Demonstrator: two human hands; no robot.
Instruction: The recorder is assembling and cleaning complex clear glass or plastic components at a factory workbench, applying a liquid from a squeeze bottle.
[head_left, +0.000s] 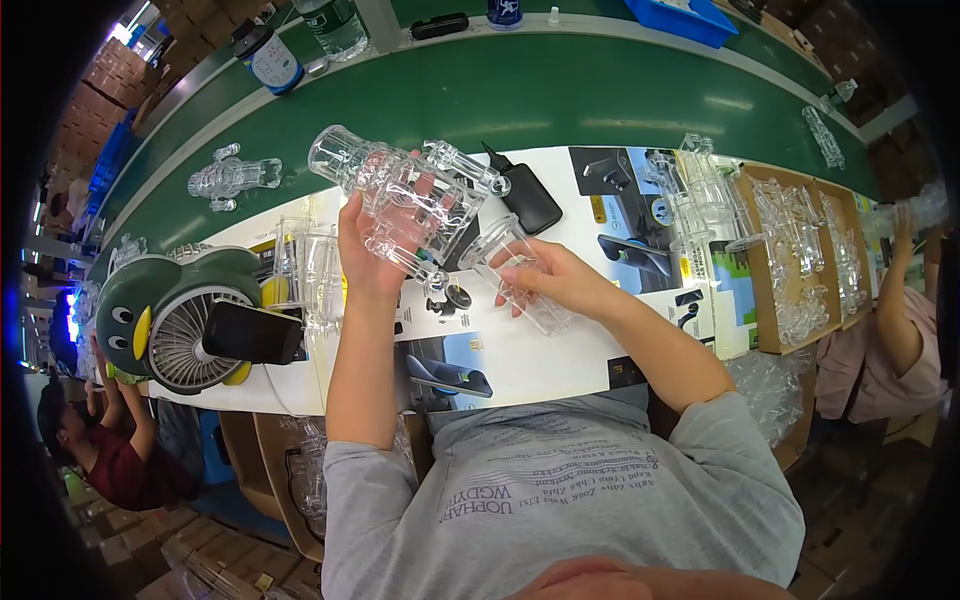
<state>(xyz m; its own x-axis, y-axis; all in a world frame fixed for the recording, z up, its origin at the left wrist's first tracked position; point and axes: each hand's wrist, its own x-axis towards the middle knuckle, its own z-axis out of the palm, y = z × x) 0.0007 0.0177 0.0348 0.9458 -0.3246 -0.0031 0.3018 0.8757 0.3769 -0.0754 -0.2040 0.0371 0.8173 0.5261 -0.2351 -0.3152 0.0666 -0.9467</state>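
My left hand [366,258] is wrapped round a clear plastic body [430,200] with a round collar at one end and a jointed arm on each side; it is tilted above the table. In my right hand [560,280] is a clear plastic cup-shaped part [546,314] with a wide rim, held close to the lower end of the body. Whether the two parts touch, I cannot tell. Just behind them lies a black squeeze bottle [532,202] with a pointed nozzle.
A penguin-shaped fan [185,335] with a phone [252,332] against it stands at left, beside clear cylinders [318,275]. At right are more clear parts [695,205] and a cardboard tray [768,290] of small clear pieces. Another clear figure [232,180] lies on the green belt [440,105]. People sit on both sides.
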